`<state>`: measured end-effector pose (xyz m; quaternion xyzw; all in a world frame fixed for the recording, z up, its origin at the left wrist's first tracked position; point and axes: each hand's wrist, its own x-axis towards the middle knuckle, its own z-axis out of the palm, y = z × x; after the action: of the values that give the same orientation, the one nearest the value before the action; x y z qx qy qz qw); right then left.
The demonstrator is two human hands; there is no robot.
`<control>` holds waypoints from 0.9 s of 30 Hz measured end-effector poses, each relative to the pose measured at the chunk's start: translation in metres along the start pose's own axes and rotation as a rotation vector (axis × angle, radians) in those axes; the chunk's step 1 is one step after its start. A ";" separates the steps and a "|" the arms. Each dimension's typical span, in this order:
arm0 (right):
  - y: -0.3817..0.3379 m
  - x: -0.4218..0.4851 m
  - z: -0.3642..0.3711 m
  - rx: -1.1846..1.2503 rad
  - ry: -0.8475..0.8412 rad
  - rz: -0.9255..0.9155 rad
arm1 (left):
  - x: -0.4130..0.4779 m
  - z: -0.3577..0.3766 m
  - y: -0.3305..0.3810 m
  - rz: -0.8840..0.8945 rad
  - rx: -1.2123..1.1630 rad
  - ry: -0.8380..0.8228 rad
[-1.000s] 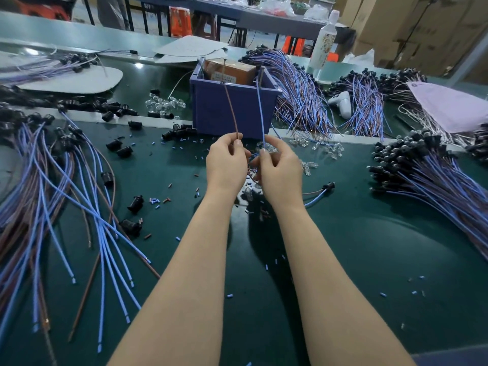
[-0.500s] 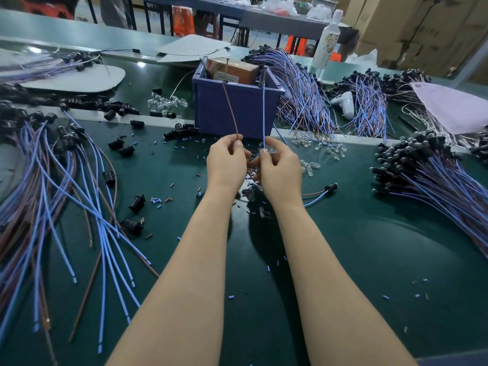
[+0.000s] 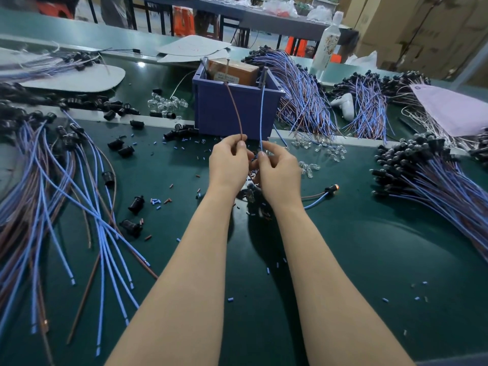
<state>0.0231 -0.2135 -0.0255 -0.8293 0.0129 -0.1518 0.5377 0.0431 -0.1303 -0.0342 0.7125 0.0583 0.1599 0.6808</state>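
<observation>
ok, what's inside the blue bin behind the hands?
A brown cardboard box with a white label sits in the blue bin, and a grey metal piece sticks up at its far-left corner. The front wall hides everything lower down.

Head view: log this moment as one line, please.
left hand: pinches brown wire | right hand: pinches blue wire | both upright, apart, in front of purple bin
</observation>
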 end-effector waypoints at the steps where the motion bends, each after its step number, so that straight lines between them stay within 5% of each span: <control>1: 0.000 0.000 0.000 -0.006 0.000 -0.002 | 0.000 0.000 0.001 0.004 0.006 -0.003; 20: -0.008 -0.003 -0.010 -0.011 -0.053 -0.054 | -0.008 -0.007 0.018 0.021 -0.011 -0.045; 27: -0.036 -0.001 -0.052 -0.389 -0.098 -0.300 | -0.018 0.001 0.072 0.344 0.101 -0.135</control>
<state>0.0029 -0.2440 0.0256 -0.9161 -0.1075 -0.1841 0.3395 0.0166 -0.1416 0.0347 0.7544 -0.1023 0.2226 0.6090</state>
